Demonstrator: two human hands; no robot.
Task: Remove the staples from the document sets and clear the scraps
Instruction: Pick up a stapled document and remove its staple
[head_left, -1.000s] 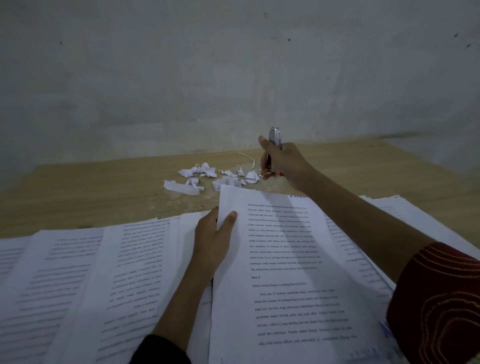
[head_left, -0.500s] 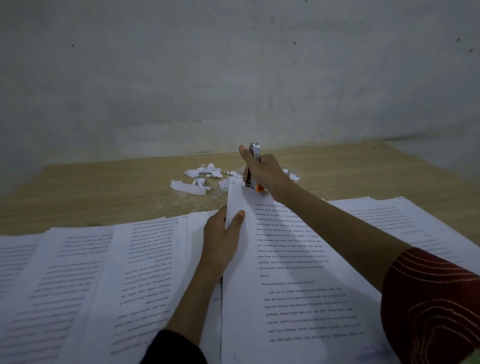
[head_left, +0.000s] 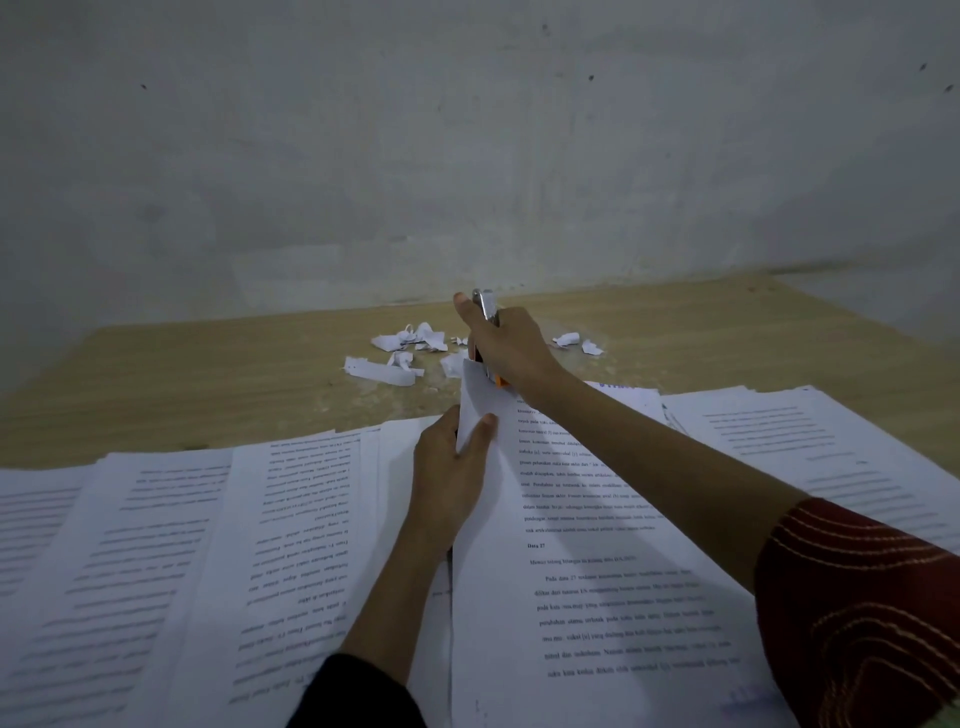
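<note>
White document set (head_left: 597, 571) pinched by left hand (head_left: 449, 467), right hand (head_left: 511, 345) gripping one stapler (head_left: 485, 306) at its corner, about ten scraps (head_left: 382, 371) beyond.

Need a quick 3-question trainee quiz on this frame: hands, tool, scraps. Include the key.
1. True or false: the left hand lies flat on the table, touching no paper.
2. What does the right hand grip? A) pen B) stapler C) scissors
3. Fill in (nearer/farther): the scraps lie ___ to the wall than the left hand does.

Key: 1 false, it pinches the left edge of the document set; 2 B; 3 nearer.
</note>
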